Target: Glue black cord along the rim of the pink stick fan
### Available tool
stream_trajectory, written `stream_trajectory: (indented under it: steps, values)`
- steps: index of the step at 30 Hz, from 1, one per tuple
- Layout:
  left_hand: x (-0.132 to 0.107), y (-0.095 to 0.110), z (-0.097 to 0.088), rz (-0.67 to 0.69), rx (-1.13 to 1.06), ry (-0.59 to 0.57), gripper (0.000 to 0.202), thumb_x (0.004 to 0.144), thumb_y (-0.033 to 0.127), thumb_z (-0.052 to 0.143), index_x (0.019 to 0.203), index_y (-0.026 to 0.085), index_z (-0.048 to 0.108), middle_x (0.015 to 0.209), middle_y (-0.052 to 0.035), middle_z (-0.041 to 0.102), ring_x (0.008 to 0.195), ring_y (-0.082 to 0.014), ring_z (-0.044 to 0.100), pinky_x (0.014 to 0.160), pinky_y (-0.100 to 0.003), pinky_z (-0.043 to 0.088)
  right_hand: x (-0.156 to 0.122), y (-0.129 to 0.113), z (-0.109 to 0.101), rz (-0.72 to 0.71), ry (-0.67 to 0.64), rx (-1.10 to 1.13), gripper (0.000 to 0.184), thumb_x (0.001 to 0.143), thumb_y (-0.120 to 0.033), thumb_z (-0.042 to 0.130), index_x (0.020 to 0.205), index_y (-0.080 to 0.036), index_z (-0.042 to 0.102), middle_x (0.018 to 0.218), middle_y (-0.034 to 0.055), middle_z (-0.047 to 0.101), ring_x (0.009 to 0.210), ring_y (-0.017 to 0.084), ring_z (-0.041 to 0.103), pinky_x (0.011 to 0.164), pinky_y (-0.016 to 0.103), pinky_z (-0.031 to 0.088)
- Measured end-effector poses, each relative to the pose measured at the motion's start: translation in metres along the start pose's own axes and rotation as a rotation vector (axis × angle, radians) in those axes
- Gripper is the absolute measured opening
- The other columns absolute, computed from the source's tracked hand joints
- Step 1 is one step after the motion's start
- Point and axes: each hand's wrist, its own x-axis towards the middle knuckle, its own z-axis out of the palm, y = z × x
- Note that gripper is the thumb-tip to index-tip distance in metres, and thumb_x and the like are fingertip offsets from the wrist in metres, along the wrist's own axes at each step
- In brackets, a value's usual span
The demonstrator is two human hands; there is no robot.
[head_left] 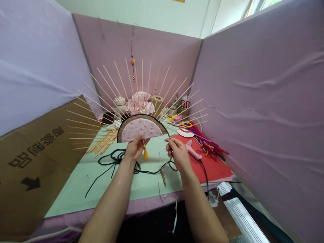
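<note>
**Half-round panel (141,130) with radiating sticks (142,77), held above a green-topped table (76,194)**

The panel is upright over the middle of the table, its straight edge nearest the person and its curved edge facing away; the sticks fan out from the curve to the left, far side and right. The left hand (135,148) grips the straight edge narrowly, thumb on the spotted pink-and-white face; a yellow tassel (145,154) hangs just beside its fingers. The right hand (177,152) pinches a black cord (118,156) near the panel's right corner, fingers nearly closed; the cord edges the curve, and its slack lies in loops on the table, to the near left.

To the right, a pink glue gun (194,152) rests on red sheets (202,173); coloured fuzzy stems (210,144) lie beyond it. To the left, a bundle of loose sticks (101,143) lies near a printed cardboard sheet (50,152); at the far side, ruffled pink fabric (140,101) is beside a roll of twine (157,100); a beaded ornament (132,61) hangs on the far partition (164,50).
</note>
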Motion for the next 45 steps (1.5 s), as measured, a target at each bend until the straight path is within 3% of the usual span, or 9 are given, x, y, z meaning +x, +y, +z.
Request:
stream_trajectory:
  steps: [13,20,26,28,32,35,38,40,45]
  values:
    - [0.004,-0.003,0.002,0.112,-0.045,0.010,0.015,0.066,0.006,0.075,0.075,0.015,0.067,0.074,-0.0002,0.072,0.077,-0.0127,0.067,0.094,-0.036,0.051,-0.074,-0.087,0.019,-0.089,-0.547,-0.087,0.020,0.090,-0.029,0.057,0.108,-0.021,0.061,0.068,-0.0014,0.063,0.059,0.009,0.054,0.057,0.023,0.044]
    - [0.009,-0.002,0.006,0.144,-0.116,0.071,0.012,0.072,0.004,0.070,0.078,0.015,0.067,0.078,-0.0015,0.073,0.081,-0.0129,0.068,0.094,-0.034,0.052,-0.063,-0.154,0.037,-0.247,-0.521,-0.212,0.019,0.085,-0.029,0.062,0.103,-0.025,0.064,0.065,-0.0029,0.060,0.058,0.011,0.055,0.054,0.024,0.045]
    - [0.011,0.000,0.005,0.204,-0.137,0.076,0.013,0.072,0.003,0.069,0.077,0.016,0.066,0.076,0.0006,0.072,0.078,-0.0115,0.068,0.096,-0.036,0.051,-0.016,-0.087,0.030,-0.128,-0.619,-0.692,0.018,0.086,-0.033,0.055,0.086,-0.019,0.066,0.061,-0.0029,0.057,0.049,0.008,0.045,0.047,0.021,0.034]
    - [0.010,0.000,0.004,0.198,-0.134,0.071,0.014,0.071,0.003,0.070,0.075,0.015,0.065,0.073,0.0014,0.071,0.074,-0.0104,0.067,0.097,-0.038,0.050,-0.018,-0.043,0.025,-0.156,-0.632,-0.933,0.015,0.078,-0.034,0.065,0.081,-0.019,0.066,0.064,-0.0015,0.057,0.057,0.012,0.050,0.053,0.024,0.038]
    - [0.008,-0.002,0.003,0.176,-0.120,0.063,0.016,0.067,0.002,0.073,0.071,0.014,0.064,0.069,0.0022,0.070,0.069,-0.0085,0.065,0.098,-0.040,0.049,-0.040,0.026,0.021,-0.189,-0.559,-1.129,0.052,0.042,-0.038,0.089,0.084,-0.021,0.063,0.080,-0.0005,0.052,0.060,0.013,0.049,0.056,0.027,0.041]
    - [0.006,-0.003,0.004,0.174,-0.106,0.066,0.018,0.066,0.001,0.073,0.072,0.015,0.063,0.070,0.0026,0.070,0.070,-0.0086,0.065,0.098,-0.040,0.049,-0.049,0.050,0.025,-0.164,-0.608,-1.172,0.048,0.046,-0.031,0.086,0.086,-0.023,0.061,0.087,0.0015,0.053,0.061,0.015,0.052,0.058,0.029,0.043]
    - [0.006,-0.003,0.005,0.158,-0.091,0.075,0.020,0.065,0.000,0.073,0.074,0.015,0.063,0.073,0.0032,0.070,0.070,-0.0086,0.066,0.098,-0.040,0.049,-0.045,0.052,0.026,-0.173,-0.682,-1.231,0.012,0.065,-0.016,0.068,0.067,-0.022,0.058,0.069,0.0017,0.055,0.061,0.018,0.056,0.062,0.031,0.043]
    - [0.006,-0.003,0.005,0.144,-0.084,0.079,0.021,0.066,0.001,0.073,0.077,0.016,0.063,0.073,0.0032,0.070,0.070,-0.0089,0.066,0.097,-0.039,0.049,-0.039,0.036,0.025,-0.205,-0.731,-1.218,0.017,0.067,-0.009,0.060,0.056,-0.022,0.054,0.054,-0.0004,0.049,0.056,0.017,0.053,0.060,0.030,0.041]
    - [0.009,-0.007,0.002,0.082,-0.068,0.054,0.022,0.069,0.005,0.073,0.086,0.016,0.064,0.078,0.0009,0.071,0.076,-0.0123,0.067,0.093,-0.036,0.052,-0.021,-0.063,0.030,-0.368,-0.760,-1.021,0.014,0.076,-0.015,0.055,0.063,-0.020,0.058,0.055,-0.0033,0.052,0.050,0.010,0.044,0.049,0.022,0.031]
